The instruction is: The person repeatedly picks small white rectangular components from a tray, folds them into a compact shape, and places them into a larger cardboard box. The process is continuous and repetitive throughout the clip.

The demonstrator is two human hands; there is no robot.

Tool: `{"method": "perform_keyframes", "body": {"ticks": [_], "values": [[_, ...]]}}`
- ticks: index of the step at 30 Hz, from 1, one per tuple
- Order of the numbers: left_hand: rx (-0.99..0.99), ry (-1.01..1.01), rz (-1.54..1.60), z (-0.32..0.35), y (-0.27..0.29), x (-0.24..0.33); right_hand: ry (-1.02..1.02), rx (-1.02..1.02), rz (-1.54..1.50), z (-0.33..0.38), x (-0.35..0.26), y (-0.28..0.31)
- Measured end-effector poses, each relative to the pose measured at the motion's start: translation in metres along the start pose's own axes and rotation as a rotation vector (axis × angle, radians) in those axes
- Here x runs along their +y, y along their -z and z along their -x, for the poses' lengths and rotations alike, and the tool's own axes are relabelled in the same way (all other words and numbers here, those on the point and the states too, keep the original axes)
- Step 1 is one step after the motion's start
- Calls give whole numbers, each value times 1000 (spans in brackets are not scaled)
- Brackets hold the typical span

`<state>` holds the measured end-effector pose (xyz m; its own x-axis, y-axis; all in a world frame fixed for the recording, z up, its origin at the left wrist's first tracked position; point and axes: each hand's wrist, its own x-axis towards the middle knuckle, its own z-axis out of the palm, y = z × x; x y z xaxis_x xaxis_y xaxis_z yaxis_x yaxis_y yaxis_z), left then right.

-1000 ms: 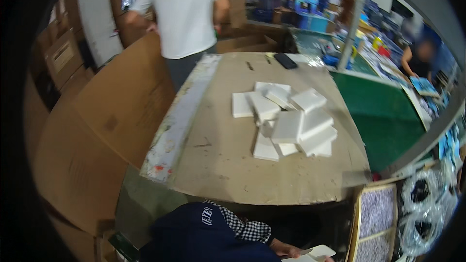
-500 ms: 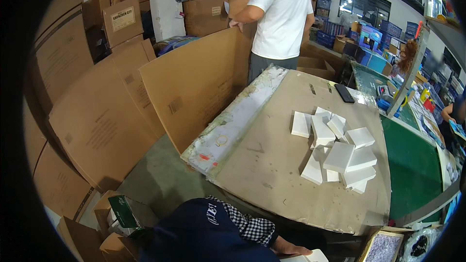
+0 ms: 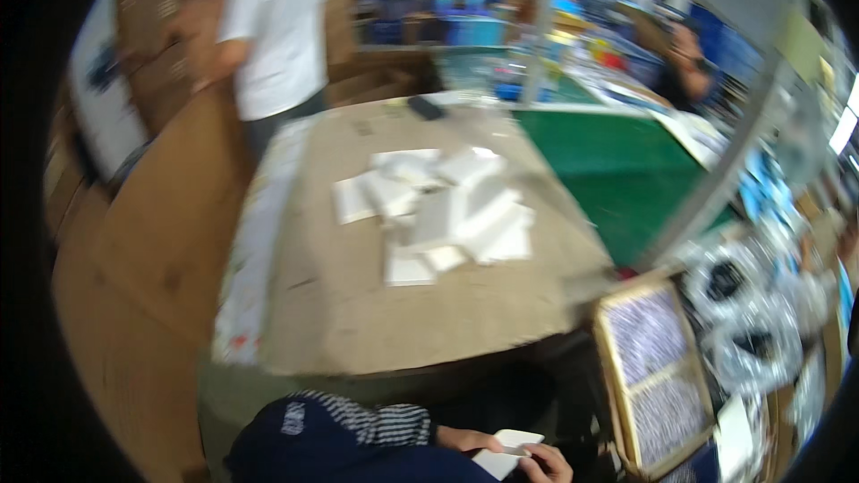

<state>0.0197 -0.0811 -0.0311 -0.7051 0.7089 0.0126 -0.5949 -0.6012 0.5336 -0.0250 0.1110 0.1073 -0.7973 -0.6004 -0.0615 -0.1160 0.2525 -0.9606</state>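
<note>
At the lower edge, my left hand (image 3: 470, 439) grips a small white box (image 3: 497, 462) with its fingers closed. My right hand (image 3: 547, 466) pinches the same box from the right side. A pale flap or lid stands out above my fingers; blur and the frame edge keep me from telling whether the box is open. In front of me, several white boxes (image 3: 437, 216) lie in a loose heap on the cardboard-covered table (image 3: 344, 322).
A black phone (image 3: 426, 107) lies at the table's far edge. A divided tray (image 3: 617, 385) of small purplish pieces stands at my right, beside plastic-wrapped coils (image 3: 756, 349). Big cardboard sheets (image 3: 152, 250) lean at left. A person in a white shirt (image 3: 276, 36) stands beyond them.
My view has swung to the right, so the table sits further left and the tray shows fully. My right hand has come into view at the white box.
</note>
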Motion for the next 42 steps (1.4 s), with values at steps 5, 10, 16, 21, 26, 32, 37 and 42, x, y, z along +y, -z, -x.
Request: {"method": "perform_keyframes", "body": {"ticks": [5, 10, 16, 21, 26, 32, 37, 42], "values": [[297, 417, 33, -2, -1, -2, 59, 128, 11, 20, 16, 10], [460, 479, -116, -34, -9, 17, 9, 337, 9, 33, 30, 5], [734, 52, 11, -51, -37, 8, -136, 475, -79, 34, 46, 2], [609, -256, -291, -37, -48, 16, -159, 464, -129, 31, 54, -4], [622, -330, -415, -29, -52, 23, -297, 533, -524, 25, 59, -17], [435, -113, -202, -31, -37, 14, -429, 401, -702, 23, 49, -5], [447, 9, -155, -34, -22, 3, -448, 340, -698, 22, 41, 0], [463, -72, -270, -33, -8, -10, -445, 403, -705, 23, 48, -9]]}}
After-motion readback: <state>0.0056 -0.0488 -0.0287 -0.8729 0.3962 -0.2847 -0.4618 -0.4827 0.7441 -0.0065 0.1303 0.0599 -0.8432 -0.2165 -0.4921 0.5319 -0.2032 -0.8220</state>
